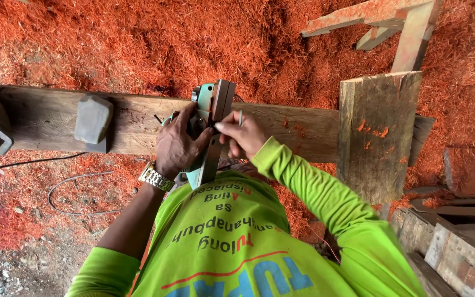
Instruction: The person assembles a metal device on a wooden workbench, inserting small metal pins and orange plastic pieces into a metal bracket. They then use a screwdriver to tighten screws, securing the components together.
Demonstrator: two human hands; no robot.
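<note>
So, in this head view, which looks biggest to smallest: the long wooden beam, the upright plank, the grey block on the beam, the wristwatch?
1. Long weathered wooden beam
2. Upright grey wooden plank
3. Grey block on the beam
4. Metal wristwatch

The watch sits nearer the camera, yet it looks smallest.

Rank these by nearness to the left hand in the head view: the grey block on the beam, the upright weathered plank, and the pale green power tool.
1. Pale green power tool: gripped by the left hand.
2. Grey block: on the beam, on the picture's left.
3. Upright weathered plank: beyond the right hand, far right.
</note>
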